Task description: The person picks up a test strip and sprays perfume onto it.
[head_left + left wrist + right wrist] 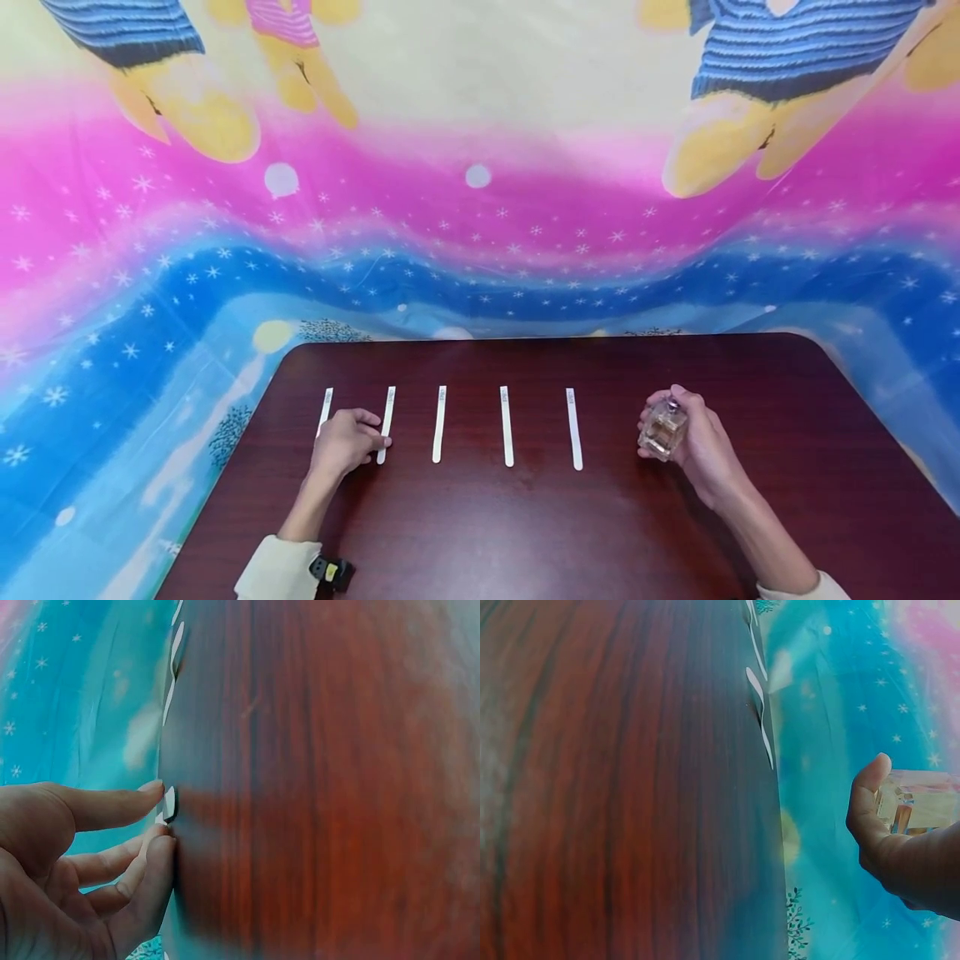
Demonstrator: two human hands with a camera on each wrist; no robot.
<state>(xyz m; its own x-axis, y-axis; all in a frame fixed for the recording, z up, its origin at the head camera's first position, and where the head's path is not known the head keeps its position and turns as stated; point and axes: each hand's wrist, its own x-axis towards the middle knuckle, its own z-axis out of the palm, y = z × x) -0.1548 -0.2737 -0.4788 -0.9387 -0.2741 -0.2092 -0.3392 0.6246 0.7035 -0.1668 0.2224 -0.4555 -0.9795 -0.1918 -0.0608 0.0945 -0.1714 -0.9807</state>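
Note:
Several white scent test strips lie on the table in a spaced row, small print at their far ends. My left hand (345,442) pinches the near part of the second strip (387,417) from the left, thumb and fingertips at its edges. In the left wrist view that strip (170,802) shows between thumb and fingers. The leftmost strip (325,410) is partly hidden behind this hand. On the right, my right hand (705,450) grips a small square glass perfume bottle (663,428) with amber liquid, tilted, its top pointing away. The right wrist view shows the bottle (922,799) partly behind the hand.
Three more strips lie between the hands: one left of centre (439,425), a middle one (507,425) and a right one (574,429). The dark red wooden table (480,517) has rounded far corners. A patterned cloth (480,208) hangs behind it.

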